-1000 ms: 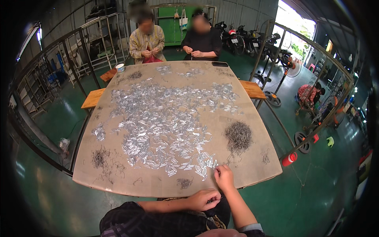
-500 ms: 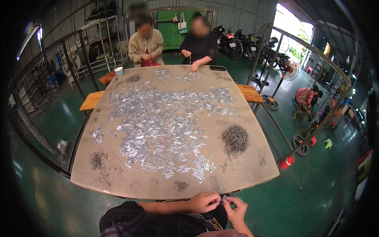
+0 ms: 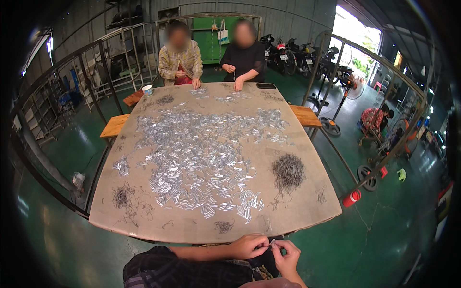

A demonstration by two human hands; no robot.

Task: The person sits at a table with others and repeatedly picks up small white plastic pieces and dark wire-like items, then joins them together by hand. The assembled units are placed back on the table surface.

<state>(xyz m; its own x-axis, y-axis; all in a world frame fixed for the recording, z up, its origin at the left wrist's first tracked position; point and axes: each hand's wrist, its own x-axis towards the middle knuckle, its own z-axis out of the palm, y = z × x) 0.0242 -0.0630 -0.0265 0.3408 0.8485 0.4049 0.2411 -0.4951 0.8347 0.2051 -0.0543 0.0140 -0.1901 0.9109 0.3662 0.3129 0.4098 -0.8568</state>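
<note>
Just past the table's near edge, over my lap, my left hand (image 3: 250, 246) and my right hand (image 3: 286, 254) meet fingertip to fingertip. Between my right thumb and fingers sits a small shiny metal piece (image 3: 272, 243). My left fingers are pinched together against it; whatever they hold is too small to make out. On the brown table (image 3: 192, 224) ahead lies a wide spread of small, narrow silvery metal pieces (image 3: 192, 158). A dark heap of thin bent wire pieces (image 3: 288, 170) is at the right, with a smaller wire pile (image 3: 123, 197) at the left and another wire cluster (image 3: 223, 226) near my hands.
Two people sit across the table, one in a plaid shirt (image 3: 192, 60), one in black (image 3: 247, 62). A white cup (image 3: 147, 90) and a dark phone (image 3: 266, 86) stand at the far end. Wooden benches (image 3: 305, 116) flank the table; a red container (image 3: 352, 198) is at right.
The person in plaid has lowered a hand to the far tabletop. My hands stay together, nearly unmoved, and the view has shifted slightly.
</note>
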